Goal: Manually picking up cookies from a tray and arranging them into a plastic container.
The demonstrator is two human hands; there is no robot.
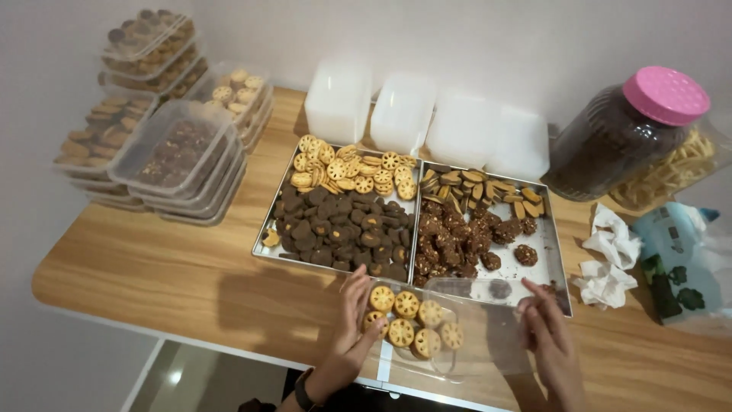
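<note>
Head view looks down on a clear plastic box [446, 339] at the near edge of the wooden table [152, 267], in front of two metal trays. Its transparent walls are hard to trace; seven round golden cookies [408, 324] with wheel-like holes lie packed in its left part, and the right part looks bare. The left hand [352, 320] rests against the box's left side, fingers open and loosely curved, holding nothing. The right hand [550, 336] sits at the box's right end with fingers extended; whether it grips the wall cannot be told.

Behind, the left tray [263, 248] carries the same golden cookies and dark flat ones; the right tray [553, 259] carries lumpy brown cookies and two-tone pieces. Stacked lidded containers [179, 156] stand at far left, white tubs [427, 114] along the wall, a pink-lidded jar [629, 130] at right, with crumpled tissues [610, 259] near it. Both forearms are cut off by the lower edge.
</note>
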